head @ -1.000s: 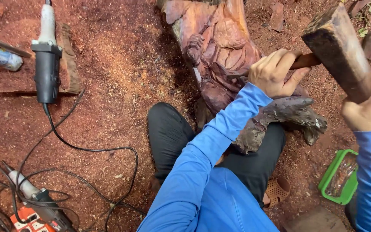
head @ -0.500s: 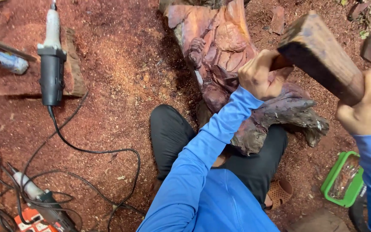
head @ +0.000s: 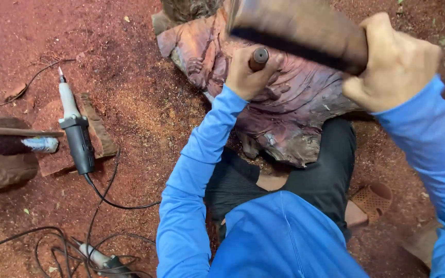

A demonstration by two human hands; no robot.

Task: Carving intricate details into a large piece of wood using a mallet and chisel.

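left fingers (head: 243, 69) grip one chisel (head: 258, 57); right fingers (head: 387, 62) clutch one mallet (head: 297, 31); two grinders (head: 78, 136).

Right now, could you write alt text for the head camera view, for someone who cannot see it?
Seen from above, a person in blue sleeves holds a chisel in the left hand against a reddish wood carving, with a wooden mallet in the right hand just above it. A corded power tool lies on the sawdust-covered ground.

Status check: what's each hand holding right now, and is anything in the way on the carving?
Left hand gripping chisel against wood carving. Right hand holding wooden mallet above chisel. Nothing between them.
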